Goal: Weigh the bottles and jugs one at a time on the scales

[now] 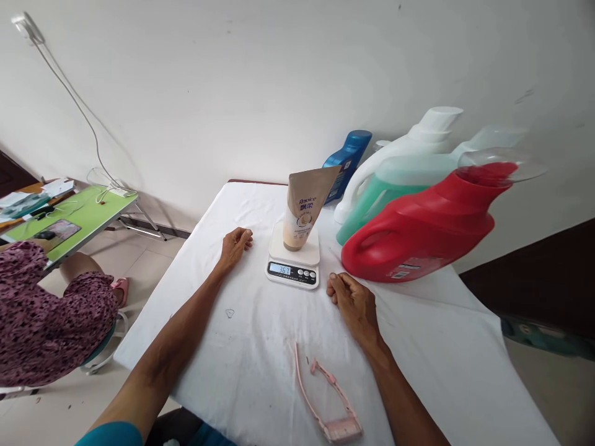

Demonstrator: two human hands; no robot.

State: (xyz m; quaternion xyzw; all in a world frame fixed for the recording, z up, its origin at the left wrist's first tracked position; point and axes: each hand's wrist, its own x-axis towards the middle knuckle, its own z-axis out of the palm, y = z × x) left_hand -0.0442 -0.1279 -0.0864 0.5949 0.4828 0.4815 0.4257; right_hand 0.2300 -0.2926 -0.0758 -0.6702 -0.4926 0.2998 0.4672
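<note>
A tan tube (304,207) stands cap-down on the white platform of a small kitchen scale (294,260), near the middle of a table (260,347) covered with a white cloth. The scale's display is lit and shows a number, which looks like 367, so the weighing appears to be done: the tube is placed, released and registering. What is left, as far as this shows, is taking the tube off again; nothing here tells whether other things are meant to follow.

The left hand (233,244) rests on the cloth just left of the scale, its fingers curled loosely under, holding nothing. The right hand (352,300) lies on the cloth to the near right of the scale, also loosely curled and empty. Neither hand touches the scale or the tube.

Far right of the scale stand four large jugs close together: a red jug (421,232) nearest, a green jug (395,186) behind it, a white jug (409,145) and a blue bottle (346,164) by the wall. A pink strap-like thing (325,390) lies on the near edge of the cloth. To the left, another person in a patterned garment (41,310) sits by a green folding table (69,220).
</note>
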